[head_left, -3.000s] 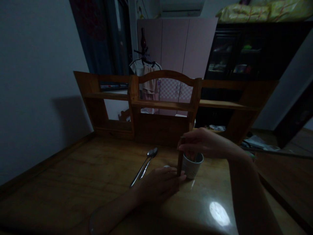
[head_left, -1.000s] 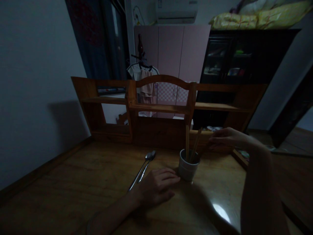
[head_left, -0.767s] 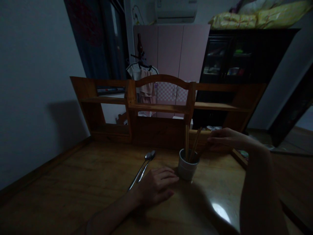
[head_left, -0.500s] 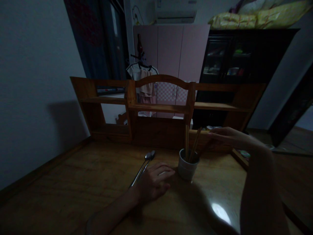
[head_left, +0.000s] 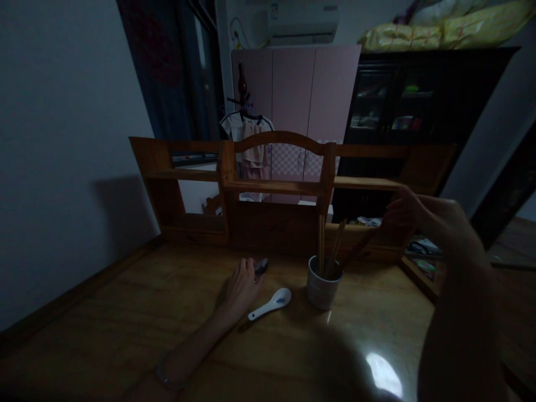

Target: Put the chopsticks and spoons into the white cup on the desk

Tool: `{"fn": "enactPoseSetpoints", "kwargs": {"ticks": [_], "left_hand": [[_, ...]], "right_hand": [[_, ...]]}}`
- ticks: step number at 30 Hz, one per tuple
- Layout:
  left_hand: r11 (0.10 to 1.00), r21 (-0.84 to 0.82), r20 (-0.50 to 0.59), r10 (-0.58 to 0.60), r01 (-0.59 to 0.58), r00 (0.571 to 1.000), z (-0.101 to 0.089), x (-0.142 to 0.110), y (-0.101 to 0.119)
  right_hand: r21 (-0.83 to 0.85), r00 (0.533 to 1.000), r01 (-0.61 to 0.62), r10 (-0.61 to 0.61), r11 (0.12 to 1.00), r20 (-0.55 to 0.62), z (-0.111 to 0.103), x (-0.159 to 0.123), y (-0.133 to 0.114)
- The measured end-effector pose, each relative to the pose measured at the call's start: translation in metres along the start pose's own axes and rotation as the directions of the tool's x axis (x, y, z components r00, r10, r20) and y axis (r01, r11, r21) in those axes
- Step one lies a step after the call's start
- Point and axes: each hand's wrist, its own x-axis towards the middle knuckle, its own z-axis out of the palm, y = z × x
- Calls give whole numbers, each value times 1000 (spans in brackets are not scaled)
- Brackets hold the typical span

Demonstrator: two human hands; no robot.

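My left hand (head_left: 244, 283) lies over the metal spoons (head_left: 261, 266), its fingers curled at their necks. The bowls stick out past my fingertips, while the handles are hidden under the hand. A white ceramic spoon (head_left: 273, 305) with a blue mark rests on the table to the right of that hand. My right hand (head_left: 419, 212), raised on the right, is closed on the upper end of dark brown chopsticks (head_left: 362, 244); how many is unclear in the dim light. They slant down into a pale cup (head_left: 322, 290), where lighter wooden chopsticks (head_left: 334, 248) stand.
The cup and spoons stand on a wooden table (head_left: 138, 312). Along its back edge runs a wooden shelf unit (head_left: 276, 185). A wall (head_left: 62, 167) borders the left side. Small items (head_left: 425, 257) lie beyond the table's right edge.
My left hand has moved left and away from me onto the metal spoons, uncovering the ceramic spoon. My right hand has risen and shifted right, with the dark chopsticks slanting from it.
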Motion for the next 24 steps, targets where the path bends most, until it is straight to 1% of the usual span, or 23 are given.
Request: {"fn": "enactPoseSetpoints", "kwargs": {"ticks": [3,7,12,15,17,18,19,21,22,23,24], "left_hand": [[999,27,39,23,-24,999,-1,-5,-1],[997,37,41,63,-64,997,-1,-6,-3],[994,24,64,108,-110,992,5,-6,-6],[988,-23,52,153,-152,987,7,-5,-2],[980,-78,16,183,-181,983,4,-5,4],[975,-111,-12,193,-193,981,2,-5,9],[967,-148,-49,200,-205,979,-1,-4,13],[942,-221,-128,230,-254,965,-7,-4,22],[926,-255,-168,242,-279,956,-10,-5,25],[911,-288,-210,240,-295,948,-12,-5,27],[898,-324,-243,226,-299,943,-13,-7,29]], "right_hand": [[18,996,53,-52,998,-69,-2,-12,-21],[24,978,108,-102,994,-184,-2,-22,-43],[-18,976,97,-98,995,-195,0,-30,-59],[-37,969,120,-125,992,-214,2,-32,-65],[-29,976,130,-133,991,-174,4,-32,-66],[-23,982,133,-135,991,-134,7,-31,-67],[-16,987,137,-138,990,-79,11,-30,-67],[8,988,134,-134,991,72,21,-28,-66],[21,977,128,-130,992,168,29,-28,-66],[32,952,125,-129,992,277,37,-27,-66],[40,915,124,-130,991,381,46,-27,-67]]}}
